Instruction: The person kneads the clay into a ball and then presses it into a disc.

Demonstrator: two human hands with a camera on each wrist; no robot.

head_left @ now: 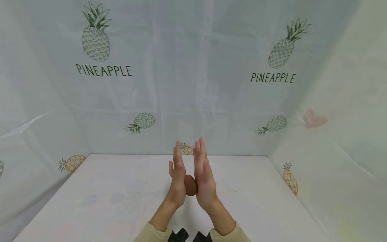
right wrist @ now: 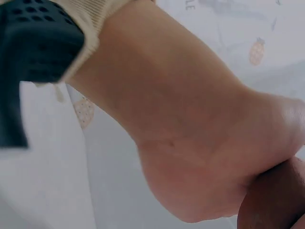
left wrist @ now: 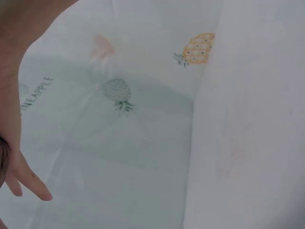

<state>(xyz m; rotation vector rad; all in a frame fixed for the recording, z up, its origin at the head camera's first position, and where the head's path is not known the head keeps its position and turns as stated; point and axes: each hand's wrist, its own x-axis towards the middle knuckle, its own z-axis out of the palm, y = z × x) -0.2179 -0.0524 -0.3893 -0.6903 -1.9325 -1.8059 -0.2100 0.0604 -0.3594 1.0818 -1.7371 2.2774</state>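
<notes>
A brown egg (head_left: 190, 185) is pressed between my two palms above the white table, its long axis roughly upright. On its left side my left hand (head_left: 177, 178) lies flat against it, fingers straight and pointing up and forward. From the other side my right hand (head_left: 205, 179) presses it with straight fingers too. The fingertips of the two hands stand apart. In the right wrist view part of the egg (right wrist: 271, 202) shows at the lower right corner, against the heel of a palm. The left wrist view catches only a dark sliver of it at the left edge.
The white table (head_left: 121, 208) stretches out below the hands. Pale sheeting printed with pineapples (head_left: 96, 43) hangs behind it and along both sides. Black wrist devices (head_left: 178, 235) sit at the cream sleeves (head_left: 152, 232).
</notes>
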